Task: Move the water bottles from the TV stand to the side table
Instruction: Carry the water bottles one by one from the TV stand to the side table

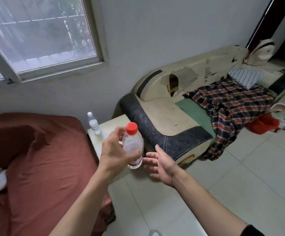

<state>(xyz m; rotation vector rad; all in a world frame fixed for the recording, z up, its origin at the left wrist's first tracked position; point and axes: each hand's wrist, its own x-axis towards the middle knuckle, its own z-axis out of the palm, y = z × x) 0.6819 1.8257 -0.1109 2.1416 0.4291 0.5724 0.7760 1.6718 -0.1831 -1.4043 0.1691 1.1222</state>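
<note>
The left hand [114,150] is gripping a clear plastic water bottle [133,147], its fingers [135,155] wrapping around the body from the left side. The bottle is wearing a bright red cap [131,128], and a red-and-white label band is showing near its base, below the thumb. Its walls are looking transparent and slightly cloudy; how much water it is holding cannot be told. It is hanging tilted slightly, cap toward the far side, above the near part of the pale side table [101,138], not touching the tabletop.

The right hand [162,166] is hovering just right of the bottle, palm turned toward it, fingers spread loose and holding nothing.

A second, smaller clear bottle [93,123] with a white cap is standing upright at the far left corner of the tabletop. The table is sitting between a bed with a rust-red cover [36,150] on the left and a worn cream sofa [169,114] on the right.
</note>
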